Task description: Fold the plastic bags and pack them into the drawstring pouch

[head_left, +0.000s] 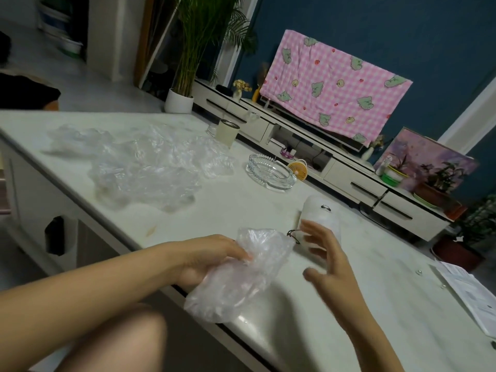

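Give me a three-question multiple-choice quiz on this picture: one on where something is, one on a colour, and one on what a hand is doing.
1. Where is the ashtray?
A. On the floor
B. On the table, right of the bag pile
C. On the TV stand

2. What colour is the checked cloth?
A. Pink
B. Blue
C. Yellow

3. What is the left hand doing?
A. Resting flat on the table
B. Pulling a cord
C. Holding a crumpled bag

Answers:
1. B: the ashtray sits on the tabletop next to the pile.
2. A: the cloth's checks are pink and white.
3. C: the hand's fingers curl into the bag at the near table edge.
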